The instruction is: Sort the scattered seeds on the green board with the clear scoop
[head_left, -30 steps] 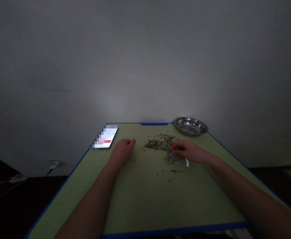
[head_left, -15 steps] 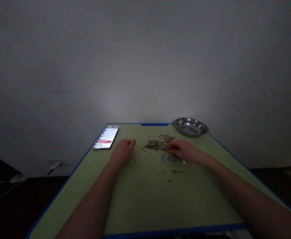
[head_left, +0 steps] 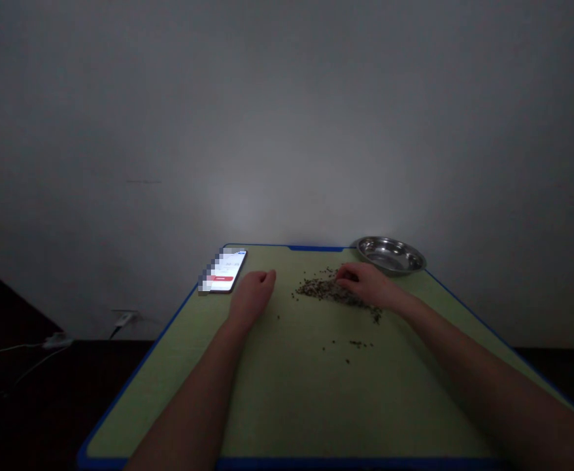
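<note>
So both forearms come in from the near edge of the green table (head_left: 287, 405). Left hand (head_left: 252, 297) sits on the tabletop in a loose fist, fingers curled in tight, thumb side up; I see nothing in it. Right hand (head_left: 368, 286) reaches in from the right, wrist bent inward, fingertips drawn narrow over the seed pile (head_left: 319, 289). Can't tell if they're pinching something, too dark and blurry.

Headcount: two hands, one pile of dark little seeds (way too many to count) in the table's far half, between the hands and partly under the right one. One stray seed (head_left: 278, 317) near the left hand, plus a small bunch of loose seeds (head_left: 358, 344) on the near side. Also one lit phone (head_left: 225, 271) far left, and one shiny metal bowl (head_left: 389, 255) at the far right corner.
</note>
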Tool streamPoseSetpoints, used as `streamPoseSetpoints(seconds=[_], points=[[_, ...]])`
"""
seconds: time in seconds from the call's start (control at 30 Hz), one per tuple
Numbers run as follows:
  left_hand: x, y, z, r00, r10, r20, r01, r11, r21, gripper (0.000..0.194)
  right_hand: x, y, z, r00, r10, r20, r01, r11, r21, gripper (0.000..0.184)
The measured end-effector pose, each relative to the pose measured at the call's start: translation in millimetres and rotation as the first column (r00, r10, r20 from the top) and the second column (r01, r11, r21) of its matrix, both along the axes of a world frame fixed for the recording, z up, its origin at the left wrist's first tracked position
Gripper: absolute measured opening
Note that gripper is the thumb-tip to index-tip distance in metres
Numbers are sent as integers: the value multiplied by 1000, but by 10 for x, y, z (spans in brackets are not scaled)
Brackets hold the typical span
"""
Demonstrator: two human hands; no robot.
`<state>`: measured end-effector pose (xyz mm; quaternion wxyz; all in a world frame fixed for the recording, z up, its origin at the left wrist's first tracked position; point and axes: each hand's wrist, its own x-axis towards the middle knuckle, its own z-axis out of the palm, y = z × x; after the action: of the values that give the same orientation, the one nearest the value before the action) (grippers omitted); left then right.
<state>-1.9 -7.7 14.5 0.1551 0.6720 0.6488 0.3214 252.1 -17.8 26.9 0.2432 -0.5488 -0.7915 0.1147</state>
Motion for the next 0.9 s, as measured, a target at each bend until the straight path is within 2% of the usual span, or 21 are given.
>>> streamPoseSetpoints(seconds=[0.13, 0.37, 0.63, 0.9], points=[[-11, -2, 15, 999, 42, 29, -43, 998, 40, 41, -295, 2, 45, 999, 41, -13, -41, 999, 17, 10], [-31, -10, 14, 997, 53, 51, -56, 997, 53, 43, -713, 208, 60, 999, -12, 38, 10, 999, 44, 13], [-4, -31, 47, 998, 48, 48, -49, 999, 16, 43, -769, 251, -29, 997, -57, 53, 56, 998, 7, 15], [-1, -40, 38, 997, 27, 79, -29, 999, 28, 42, -805, 250, -35, 997, -61, 55, 62, 998, -13, 13]])
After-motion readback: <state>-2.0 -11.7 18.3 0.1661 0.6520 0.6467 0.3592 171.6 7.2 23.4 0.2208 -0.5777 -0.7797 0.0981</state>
